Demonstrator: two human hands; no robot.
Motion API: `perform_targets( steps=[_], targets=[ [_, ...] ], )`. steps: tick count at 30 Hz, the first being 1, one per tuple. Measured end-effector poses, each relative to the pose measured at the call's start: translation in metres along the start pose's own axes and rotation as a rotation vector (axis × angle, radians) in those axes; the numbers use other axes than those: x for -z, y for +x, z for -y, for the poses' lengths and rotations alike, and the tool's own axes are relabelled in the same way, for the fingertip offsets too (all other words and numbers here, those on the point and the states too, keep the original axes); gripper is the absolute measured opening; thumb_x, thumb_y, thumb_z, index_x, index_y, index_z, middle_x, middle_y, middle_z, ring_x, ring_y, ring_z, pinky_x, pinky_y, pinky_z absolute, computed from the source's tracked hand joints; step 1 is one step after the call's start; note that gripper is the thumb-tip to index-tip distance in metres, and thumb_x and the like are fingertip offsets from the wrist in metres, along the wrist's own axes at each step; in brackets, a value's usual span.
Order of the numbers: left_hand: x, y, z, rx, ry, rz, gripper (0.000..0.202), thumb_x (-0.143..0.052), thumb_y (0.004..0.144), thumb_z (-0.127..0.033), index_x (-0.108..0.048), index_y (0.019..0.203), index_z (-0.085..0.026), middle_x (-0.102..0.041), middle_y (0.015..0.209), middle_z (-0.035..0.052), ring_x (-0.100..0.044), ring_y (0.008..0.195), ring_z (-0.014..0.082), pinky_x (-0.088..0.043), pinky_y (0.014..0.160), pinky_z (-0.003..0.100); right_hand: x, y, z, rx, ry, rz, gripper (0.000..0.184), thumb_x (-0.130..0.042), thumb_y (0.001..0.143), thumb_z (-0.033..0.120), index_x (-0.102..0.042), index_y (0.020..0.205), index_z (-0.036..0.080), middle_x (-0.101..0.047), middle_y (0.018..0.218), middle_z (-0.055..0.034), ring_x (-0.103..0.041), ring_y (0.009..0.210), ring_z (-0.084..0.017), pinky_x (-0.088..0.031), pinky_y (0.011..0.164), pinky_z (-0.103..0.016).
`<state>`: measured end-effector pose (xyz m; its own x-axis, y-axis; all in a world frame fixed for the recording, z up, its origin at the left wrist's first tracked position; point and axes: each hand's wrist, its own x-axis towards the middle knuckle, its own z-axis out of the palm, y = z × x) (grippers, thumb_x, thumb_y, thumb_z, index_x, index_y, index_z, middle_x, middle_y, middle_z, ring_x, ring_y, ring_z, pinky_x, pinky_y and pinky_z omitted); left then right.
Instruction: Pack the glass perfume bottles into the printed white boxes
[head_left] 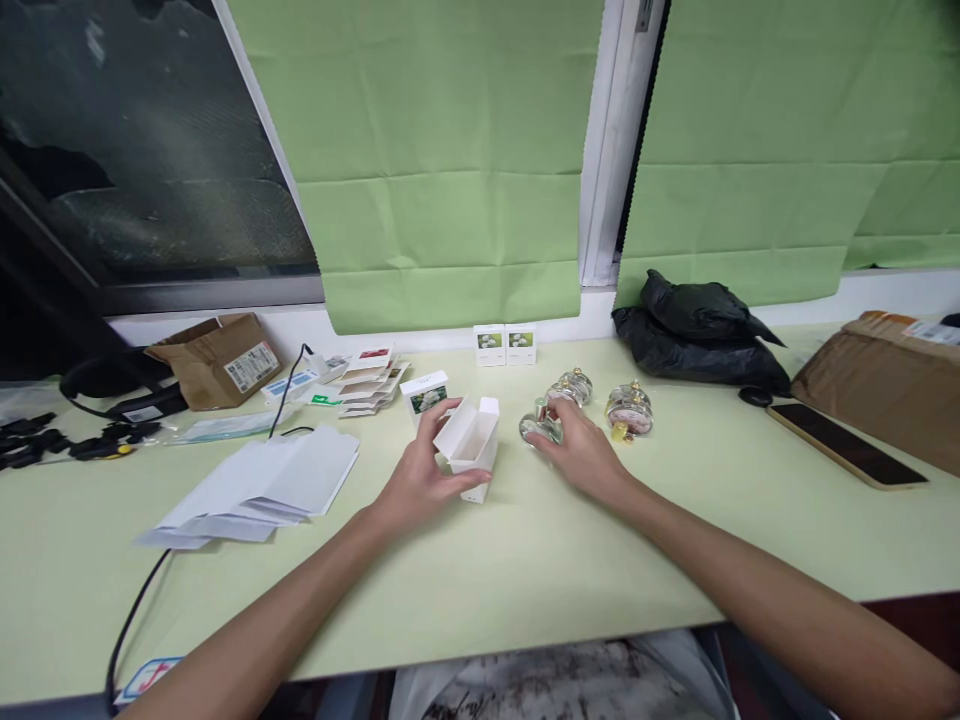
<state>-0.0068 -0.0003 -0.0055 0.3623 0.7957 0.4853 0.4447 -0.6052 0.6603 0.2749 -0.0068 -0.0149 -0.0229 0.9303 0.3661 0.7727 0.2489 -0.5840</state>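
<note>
My left hand (420,475) is closed around a small white carton (472,445) with its top flap open, held just above the pale green table (525,560). My right hand (577,450) reaches over a round glass perfume bottle (538,424) lying on the table, fingers curled onto it. Two more glass bottles (571,385) (628,408) lie just beyond. A closed white flower-print box (426,393) stands behind the open carton.
Two small printed boxes (504,343) stand at the wall. Flat white carton blanks (262,485) and card stacks (367,385) lie left. A black bag (697,335), a phone (844,445) and brown parcels (881,380) (217,360) sit around. A black cable (135,610) crosses the near left.
</note>
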Motion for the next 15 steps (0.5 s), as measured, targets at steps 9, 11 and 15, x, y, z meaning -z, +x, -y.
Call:
perform_targets(
  steps=[9,11,15],
  targets=[
    [-0.008,0.001,0.002,0.059,-0.067,0.023,0.069,-0.076,0.094,-0.040,-0.037,0.150,-0.030,-0.063,0.138,0.0105,-0.069,0.114,0.0244,-0.059,0.097,0.039,0.001,0.000,0.004,-0.019,0.023,-0.019,0.022,-0.060,0.099,0.043,-0.058,0.112,0.025,-0.070,0.121,-0.0060,-0.068,0.097,-0.027,-0.046,0.078,-0.036],
    [-0.007,0.002,0.007,0.053,0.008,-0.010,0.068,-0.077,0.093,-0.041,-0.040,0.148,-0.030,-0.064,0.138,0.0100,-0.069,0.115,0.0248,-0.058,0.099,0.039,0.002,0.000,0.003,-0.005,0.040,-0.038,0.020,-0.059,0.099,0.041,-0.058,0.111,0.025,-0.071,0.120,-0.0054,-0.067,0.093,-0.025,-0.045,0.077,-0.035],
    [-0.005,0.000,0.010,0.010,0.122,-0.077,0.063,-0.076,0.094,-0.041,-0.043,0.146,-0.030,-0.065,0.139,0.0098,-0.067,0.125,0.0272,-0.056,0.101,0.038,0.002,-0.001,0.002,0.022,0.062,-0.063,0.021,-0.060,0.098,0.039,-0.058,0.113,0.025,-0.071,0.121,-0.0054,-0.066,0.089,-0.024,-0.044,0.076,-0.035]
  ],
)
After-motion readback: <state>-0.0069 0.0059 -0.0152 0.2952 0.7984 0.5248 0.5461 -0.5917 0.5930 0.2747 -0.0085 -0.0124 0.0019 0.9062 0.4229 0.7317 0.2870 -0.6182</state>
